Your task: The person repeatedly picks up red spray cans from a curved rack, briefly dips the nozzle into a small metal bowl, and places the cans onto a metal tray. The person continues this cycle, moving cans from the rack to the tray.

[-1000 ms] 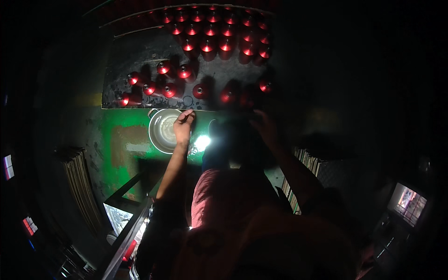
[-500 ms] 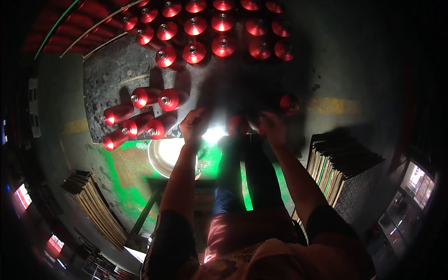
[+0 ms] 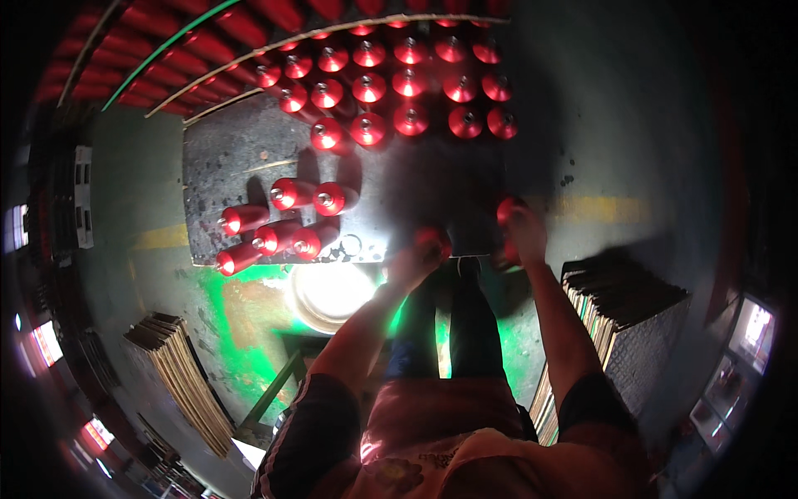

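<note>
My left hand (image 3: 413,263) is closed round the top of a red metal cylinder (image 3: 435,238) at the near edge of the dark board (image 3: 229,170). At the board's right corner, my right hand (image 3: 530,236) curls over another red cylinder (image 3: 507,208); its fingers are partly in shadow. A further red shape shows just under that hand, too dark to make out. To the left, several red cylinders with shiny necks, among them one upright cylinder (image 3: 330,198), stand or lean in a loose group.
Rows of upright red cylinders (image 3: 410,119) fill the board's far side, with more stacked beyond wooden strips. A brightly lit round basin (image 3: 309,314) sits below the near edge. Stacks of thin boards stand at left (image 3: 184,374) and right (image 3: 619,312).
My left hand has moved right, from the board's edge onto the near cylinder. My right hand has moved right to the corner cylinder. The whole view has shifted somewhat.
</note>
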`<state>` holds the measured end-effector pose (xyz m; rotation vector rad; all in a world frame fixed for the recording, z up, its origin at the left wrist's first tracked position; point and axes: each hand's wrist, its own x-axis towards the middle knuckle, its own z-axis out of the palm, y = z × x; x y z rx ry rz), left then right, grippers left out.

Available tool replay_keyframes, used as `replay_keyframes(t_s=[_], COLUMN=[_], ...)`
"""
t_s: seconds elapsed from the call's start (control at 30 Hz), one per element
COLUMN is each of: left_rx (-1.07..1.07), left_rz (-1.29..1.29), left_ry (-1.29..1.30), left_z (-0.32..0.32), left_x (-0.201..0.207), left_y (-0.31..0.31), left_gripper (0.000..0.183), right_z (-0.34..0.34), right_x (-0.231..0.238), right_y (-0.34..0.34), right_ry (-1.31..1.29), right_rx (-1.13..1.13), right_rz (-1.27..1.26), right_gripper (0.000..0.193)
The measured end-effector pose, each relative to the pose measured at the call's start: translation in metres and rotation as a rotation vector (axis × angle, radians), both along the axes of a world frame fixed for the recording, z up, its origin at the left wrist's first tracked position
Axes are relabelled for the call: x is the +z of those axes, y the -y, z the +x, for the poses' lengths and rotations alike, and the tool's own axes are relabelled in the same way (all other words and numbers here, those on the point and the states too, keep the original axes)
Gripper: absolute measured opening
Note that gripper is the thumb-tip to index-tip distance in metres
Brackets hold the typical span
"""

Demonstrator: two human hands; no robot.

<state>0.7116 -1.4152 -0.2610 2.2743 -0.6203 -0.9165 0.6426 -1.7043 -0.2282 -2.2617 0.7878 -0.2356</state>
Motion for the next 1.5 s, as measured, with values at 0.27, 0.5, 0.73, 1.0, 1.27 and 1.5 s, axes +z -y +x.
replay_keyframes(t_s=[0.27, 0.5, 0.73, 1.0, 1.27, 1.5], left_rx=[0.006, 0.866, 1.251, 1.672, 2.223, 2.118], left_rz=[0.073, -0.578, -0.428, -0.188, -0.389, -0.33], left_ry=[-0.056, 0.097, 0.126, 0.142, 0.354, 0.37], left_z=[-0.074, -0.26, -0.451, -0.653, -0.847, -0.917], left_x=[0.179, 0.339, 0.45, 0.48, 0.508, 0.481], left_y=[-0.051, -0.104, -0.137, -0.189, -0.28, -0.423], left_gripper=[0.024, 0.028, 0.033, 0.037, 0.026, 0.028], right_z=[-0.083, -0.166, -0.236, -0.334, -0.466, -0.569], right_x=[0.185, 0.288, 0.348, 0.359, 0.406, 0.427], right_y=[-0.039, -0.083, -0.133, -0.247, -0.428, -0.623], right_ry=[-0.013, -0.297, -0.338, -0.58, -0.406, -0.394], right_rx=[0.251, 0.648, 1.189, 1.517, 1.924, 2.061], right_rz=[0.493, 0.878, 0.84, 0.917, 0.923, 0.584], right_gripper=[0.026, 0.022, 0.029, 0.03, 0.031, 0.031])
